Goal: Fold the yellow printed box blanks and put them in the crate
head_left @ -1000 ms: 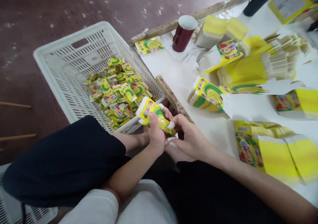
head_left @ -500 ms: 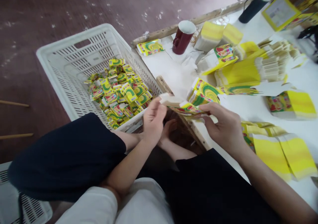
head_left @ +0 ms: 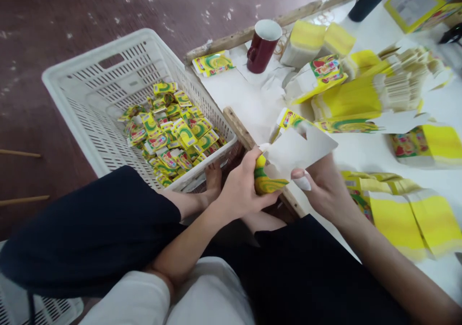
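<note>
Between my hands is a small cardboard carton (head_left: 301, 147), partly opened out, its plain white inner side facing up and a yellow-green printed side bent downward. My left hand (head_left: 243, 185) is closed on its left end, thumb below the printed part. At the right, my right hand (head_left: 328, 185) grips the carton with its fingers behind the white panel, mostly hidden. Its thumb, with a white covering at the tip, lies by the lower edge. Just beyond stands another yellow-green printed carton (head_left: 287, 119), partly covered by the white panel.
A white plastic basket (head_left: 97, 58) on the left holds many small printed packs (head_left: 186, 132). On the white table (head_left: 252, 96), with its wooden edge (head_left: 238, 125), are a maroon mug (head_left: 262, 48), a dark cylinder (head_left: 371, 0), and stacks of yellow cartons (head_left: 346, 96).
The thin flattened carton is turned and opened, so its white inside now shows. My left hand has moved right and down, closer to my right hand. The view has shifted slightly.
</note>
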A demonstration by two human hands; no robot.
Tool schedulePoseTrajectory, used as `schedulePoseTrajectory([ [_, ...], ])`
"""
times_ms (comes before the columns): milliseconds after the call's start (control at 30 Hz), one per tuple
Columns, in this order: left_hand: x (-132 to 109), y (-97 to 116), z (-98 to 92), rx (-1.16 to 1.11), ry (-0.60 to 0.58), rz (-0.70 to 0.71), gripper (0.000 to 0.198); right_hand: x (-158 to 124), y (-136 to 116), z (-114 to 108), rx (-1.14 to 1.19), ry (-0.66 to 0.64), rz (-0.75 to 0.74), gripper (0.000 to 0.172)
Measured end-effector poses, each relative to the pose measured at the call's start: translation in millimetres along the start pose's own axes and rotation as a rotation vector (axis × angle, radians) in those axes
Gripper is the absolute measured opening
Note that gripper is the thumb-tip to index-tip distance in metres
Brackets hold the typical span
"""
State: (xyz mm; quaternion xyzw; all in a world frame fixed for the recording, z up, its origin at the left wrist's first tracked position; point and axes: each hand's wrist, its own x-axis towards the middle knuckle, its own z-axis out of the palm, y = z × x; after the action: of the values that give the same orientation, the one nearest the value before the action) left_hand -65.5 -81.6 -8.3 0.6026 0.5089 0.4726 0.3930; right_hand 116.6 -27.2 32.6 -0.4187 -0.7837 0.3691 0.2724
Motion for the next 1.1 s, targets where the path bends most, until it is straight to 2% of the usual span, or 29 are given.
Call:
schedulePoseTrajectory([
  [67,-1.5,-4.6,3.2,0.051,-0.001,0.049,0.076,-0.5,6.6,7.8,0.24,-0.132,0.167,0.047],
  [100,-1.8,-7.1,3.9,0.077,-0.008,0.075,0.075,-1.2,9.6,11.5,0.336,-0.155,0.23,0.046],
  [200,-1.5,-12.1,3.8,0.118,-0.042,0.148,0.069,-3.0,14.2,16.6,0.442,-0.196,0.287,0.05],
  [333,-1.3,-11.7,2.9,0.075,-0.061,0.058,0.067,-2.2,7.6,9.3,0.306,-0.242,0.099,0.061],
  [400,-2.1,-11.8,4.1,0.068,-0.05,-0.008,0.073,-1.1,1.7,6.5,0.15,-0.224,-0.036,0.053],
  [467,-3.1,-13.4,6.6,0.098,0.024,-0.03,0.082,0.1,-3.2,6.7,0.001,-0.179,-0.16,0.048],
  [567,-4.0,-16.2,9.7,0.181,0.2,0.003,0.091,2.0,-6.9,8.9,-0.075,-0.106,-0.254,0.052],
  [700,-3.0,-14.0,4.9,0.202,0.28,0.036,0.067,2.8,-5.3,8.3,-0.12,-0.013,-0.343,0.056],
  [800,-0.3,-10.2,-5.2,0.169,0.219,0.117,0.058,3.0,-1.3,5.8,-0.235,-0.088,-0.448,0.057],
  [900,3.3,-7.6,-17.5,0.193,0.076,0.176,0.057,5.4,1.3,-0.2,-0.327,-0.14,-0.478,0.046],
  [1000,5.3,-5.7,-28.4,0.165,-0.041,0.149,0.069,9.0,0.3,-10.8,-0.3,-0.228,-0.45,0.026],
  [1100,4.4,-3.6,-32.5,0.117,-0.093,0.145,0.082,9.9,-0.3,-16.5,-0.203,-0.32,-0.392,0.021],
])
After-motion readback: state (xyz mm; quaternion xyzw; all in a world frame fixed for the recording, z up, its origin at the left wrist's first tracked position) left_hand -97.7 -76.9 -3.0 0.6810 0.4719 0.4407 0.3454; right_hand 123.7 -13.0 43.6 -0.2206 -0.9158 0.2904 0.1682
